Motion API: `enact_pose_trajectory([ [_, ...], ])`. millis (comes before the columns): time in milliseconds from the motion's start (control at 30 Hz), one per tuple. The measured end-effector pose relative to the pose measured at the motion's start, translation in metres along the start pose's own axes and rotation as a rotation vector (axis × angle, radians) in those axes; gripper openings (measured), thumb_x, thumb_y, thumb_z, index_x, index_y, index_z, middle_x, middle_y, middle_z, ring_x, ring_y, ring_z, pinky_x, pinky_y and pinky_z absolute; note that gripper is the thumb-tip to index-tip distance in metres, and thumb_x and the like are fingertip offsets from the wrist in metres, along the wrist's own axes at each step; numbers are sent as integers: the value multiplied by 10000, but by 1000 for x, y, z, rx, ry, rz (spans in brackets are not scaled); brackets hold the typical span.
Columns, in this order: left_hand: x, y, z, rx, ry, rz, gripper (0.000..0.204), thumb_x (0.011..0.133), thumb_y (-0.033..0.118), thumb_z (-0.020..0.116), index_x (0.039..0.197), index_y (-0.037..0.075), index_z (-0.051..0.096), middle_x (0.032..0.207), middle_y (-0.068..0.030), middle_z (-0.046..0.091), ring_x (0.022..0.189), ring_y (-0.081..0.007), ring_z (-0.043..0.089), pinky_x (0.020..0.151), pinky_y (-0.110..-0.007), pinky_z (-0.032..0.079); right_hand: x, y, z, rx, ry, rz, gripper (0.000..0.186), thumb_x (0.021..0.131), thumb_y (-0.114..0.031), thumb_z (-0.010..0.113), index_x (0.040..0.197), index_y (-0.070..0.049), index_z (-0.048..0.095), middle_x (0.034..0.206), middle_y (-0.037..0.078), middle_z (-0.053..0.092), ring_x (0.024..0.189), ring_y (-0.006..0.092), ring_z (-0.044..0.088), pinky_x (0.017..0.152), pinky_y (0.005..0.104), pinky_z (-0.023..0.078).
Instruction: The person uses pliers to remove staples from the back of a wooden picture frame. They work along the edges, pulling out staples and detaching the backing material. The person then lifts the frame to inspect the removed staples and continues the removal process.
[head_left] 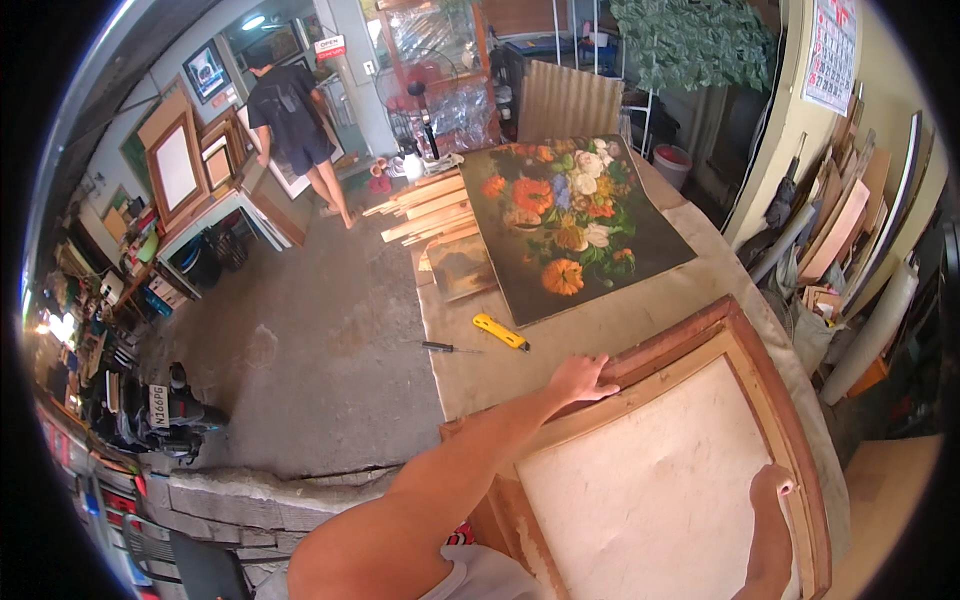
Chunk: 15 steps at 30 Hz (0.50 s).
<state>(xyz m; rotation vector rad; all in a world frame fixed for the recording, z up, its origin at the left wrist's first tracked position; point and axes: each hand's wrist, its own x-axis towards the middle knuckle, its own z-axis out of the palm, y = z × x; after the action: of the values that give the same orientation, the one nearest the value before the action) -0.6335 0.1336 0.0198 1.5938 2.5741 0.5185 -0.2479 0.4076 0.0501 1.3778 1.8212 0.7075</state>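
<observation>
A brown wooden picture frame (pixel 735 322) lies back side up on the table before me. Inside it sits a pale canvas back (pixel 640 470) on a lighter wooden stretcher (pixel 745 375). At the frame's far rail, my left hand (pixel 583 381) grips the wood, its fingers bent over the edge. My right hand (pixel 773 484) is closed in a fist by the right-hand rail; whatever it may hold is hidden. Beyond my left hand lie a yellow utility knife (pixel 501 332) and a dark-handled screwdriver (pixel 450 347).
An unframed flower painting (pixel 580 225) lies farther back on the brown-covered table (pixel 600 335). Next to it are wooden strips (pixel 430 210) and a small dark picture (pixel 462 268). A person (pixel 292 120) stands by leaning frames at the far left. Boards (pixel 835 235) lean at right.
</observation>
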Motion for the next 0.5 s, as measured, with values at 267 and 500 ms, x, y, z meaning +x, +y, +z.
enact_pose_trajectory([
  [267, 13, 11, -18, -57, -220, -181, 589, 777, 553, 597, 1045, 31, 545, 973, -228, 639, 910, -391, 620, 806, -459, 492, 31, -6, 56, 394, -11, -48, 331, 906, -317, 492, 940, -55, 690, 1000, 150, 668, 940, 264, 635, 763, 435, 475],
  [500, 16, 1, 14, 77, -42, -51, 669, 765, 611, 605, 1071, 22, 527, 867, -252, 634, 840, -426, 616, 729, -492, 491, 4, 22, 85, 2405, -408, 308, 456, 943, -363, 474, 726, 25, 574, 887, 284, 640, 778, 352, 673, 610, 330, 543],
])
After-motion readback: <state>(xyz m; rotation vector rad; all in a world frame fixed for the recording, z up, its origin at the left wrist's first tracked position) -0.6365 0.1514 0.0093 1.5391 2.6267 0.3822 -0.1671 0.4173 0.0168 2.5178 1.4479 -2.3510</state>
